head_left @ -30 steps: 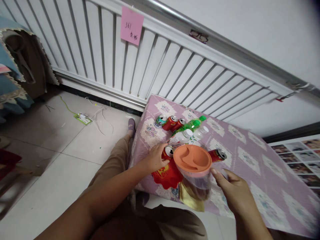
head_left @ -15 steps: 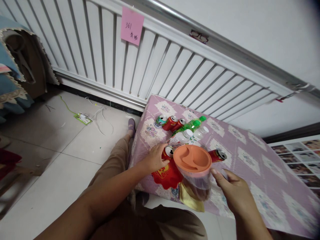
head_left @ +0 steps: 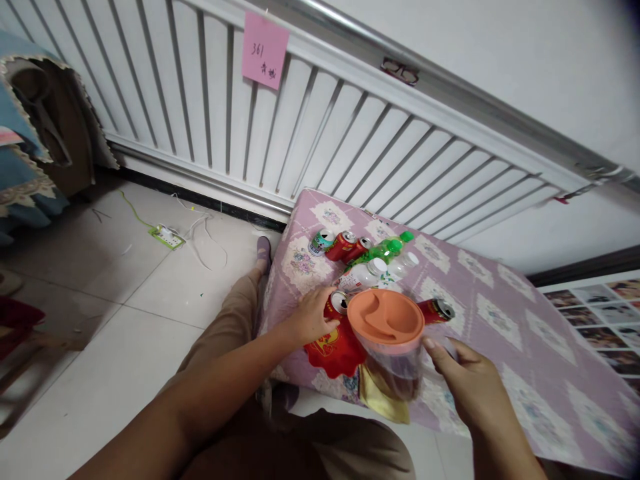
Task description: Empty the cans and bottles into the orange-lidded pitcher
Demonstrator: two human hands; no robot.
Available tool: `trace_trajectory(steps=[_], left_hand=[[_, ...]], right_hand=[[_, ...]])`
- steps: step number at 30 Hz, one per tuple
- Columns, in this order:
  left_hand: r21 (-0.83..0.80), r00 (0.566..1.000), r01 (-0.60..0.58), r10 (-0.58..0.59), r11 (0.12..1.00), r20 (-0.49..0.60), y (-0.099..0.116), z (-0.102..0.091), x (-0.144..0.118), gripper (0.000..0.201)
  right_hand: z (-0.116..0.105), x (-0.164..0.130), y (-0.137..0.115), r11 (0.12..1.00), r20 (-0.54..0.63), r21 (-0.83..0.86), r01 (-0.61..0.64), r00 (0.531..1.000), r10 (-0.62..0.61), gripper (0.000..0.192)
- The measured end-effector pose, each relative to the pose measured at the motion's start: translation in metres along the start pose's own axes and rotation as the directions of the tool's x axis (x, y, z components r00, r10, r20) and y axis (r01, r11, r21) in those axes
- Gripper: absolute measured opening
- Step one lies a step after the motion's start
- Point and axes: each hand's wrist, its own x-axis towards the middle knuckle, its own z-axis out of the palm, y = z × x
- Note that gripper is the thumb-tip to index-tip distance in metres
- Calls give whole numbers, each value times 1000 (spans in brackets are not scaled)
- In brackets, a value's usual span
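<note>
My left hand [head_left: 313,317] is closed round a red drink can [head_left: 337,305] with an opened top. Below the can lies a red scalloped mat [head_left: 336,350] with a yellow design. In my right hand [head_left: 467,373] is the handle of a clear pitcher with an orange lid [head_left: 385,317], held up just right of the can. Some dark liquid seems to show low in the pitcher. Behind it, another red can with a dark top [head_left: 436,311] is partly covered by the pitcher. A yellow cloth [head_left: 383,397] lies under the pitcher at the near edge.
The purple patterned cover [head_left: 480,340] spreads under everything. Farther back stand a green can [head_left: 321,243], red cans [head_left: 342,246], a green-capped bottle [head_left: 387,251] and a white-capped bottle [head_left: 367,272]. A white radiator [head_left: 280,133] runs behind. A power strip [head_left: 167,237] with cables lies on the floor.
</note>
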Motion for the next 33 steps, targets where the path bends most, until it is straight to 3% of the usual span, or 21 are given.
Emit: trace_trajectory(steps=[6, 33], left_hand=[[3, 1000, 1, -1, 1000, -1, 0, -1, 0, 76], [-17, 1000, -22, 21, 1000, -14, -3, 1, 0, 74]], right_hand=[[-2, 6, 5, 1000, 45, -3, -15, 999, 15, 34], [-3, 9, 14, 995, 16, -99, 9, 1000, -8, 39]])
